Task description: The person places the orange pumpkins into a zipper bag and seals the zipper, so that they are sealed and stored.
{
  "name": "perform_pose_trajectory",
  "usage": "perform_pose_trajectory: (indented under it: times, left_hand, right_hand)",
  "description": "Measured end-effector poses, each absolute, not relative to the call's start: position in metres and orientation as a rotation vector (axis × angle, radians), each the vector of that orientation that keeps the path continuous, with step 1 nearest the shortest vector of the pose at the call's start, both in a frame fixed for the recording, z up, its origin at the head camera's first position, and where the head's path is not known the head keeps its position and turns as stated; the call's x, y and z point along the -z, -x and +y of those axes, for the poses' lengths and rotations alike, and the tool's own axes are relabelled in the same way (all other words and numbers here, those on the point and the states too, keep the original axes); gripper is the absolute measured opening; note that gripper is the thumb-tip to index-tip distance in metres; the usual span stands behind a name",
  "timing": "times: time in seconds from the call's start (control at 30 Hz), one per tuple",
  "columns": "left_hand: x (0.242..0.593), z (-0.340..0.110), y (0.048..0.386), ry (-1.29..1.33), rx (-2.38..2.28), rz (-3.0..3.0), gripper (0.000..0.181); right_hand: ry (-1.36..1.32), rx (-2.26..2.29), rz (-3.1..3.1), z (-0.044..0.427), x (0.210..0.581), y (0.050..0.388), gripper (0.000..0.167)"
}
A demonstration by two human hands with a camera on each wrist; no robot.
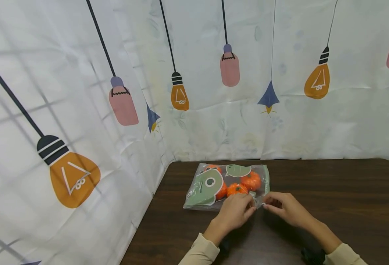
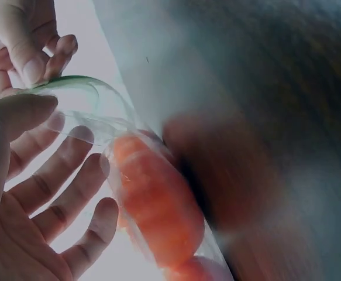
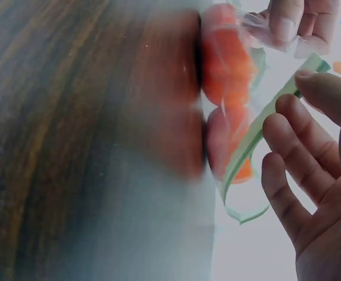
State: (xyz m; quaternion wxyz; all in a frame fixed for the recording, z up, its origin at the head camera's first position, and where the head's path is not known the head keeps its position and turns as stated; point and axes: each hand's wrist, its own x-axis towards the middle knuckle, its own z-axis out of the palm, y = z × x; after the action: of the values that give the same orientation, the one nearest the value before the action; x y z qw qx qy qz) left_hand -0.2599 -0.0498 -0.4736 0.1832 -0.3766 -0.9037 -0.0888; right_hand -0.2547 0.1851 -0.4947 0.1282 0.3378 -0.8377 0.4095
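A clear plastic bag [image 1: 197, 184] with green cartoon animal prints and a green edge lies on the table. Several orange, ribbed, pumpkin-like pieces [image 1: 251, 180] are inside it; one such orange piece [image 2: 152, 199] shows through the film in the left wrist view. My left hand [image 1: 235, 211] pinches clear film at the bag's near right corner between thumb and fingers. Just to its right, my right hand [image 1: 288, 209] pinches the bag's green edge [image 3: 249, 143] between thumb and index finger, the other fingers loosely bent. The fingertips cover part of that corner.
The dark wooden table [image 1: 340, 191] extends to the right of the bag. A pale curtain [image 1: 201, 132] printed with hanging lamps stands behind the table and along its left side. A dark object [image 1: 313, 255] sits by the right wrist.
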Motion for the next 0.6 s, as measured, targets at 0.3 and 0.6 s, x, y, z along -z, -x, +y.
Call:
perform_pose_trajectory:
  times: [0.3,0.6]
  left_hand:
    - [0.4725,-0.048,0.2588,1.027,0.267,-2.477,0.01]
    - [0.4717,-0.0459,0.2558,1.021,0.237,-2.454,0.008]
  right_hand:
    - [-0.955,-1.209,-2.412,0.1861,0.4912,0.2566,0.011]
    - [-0.973,-1.189,-2.384,0.1869,0.4908,0.2591,0.016]
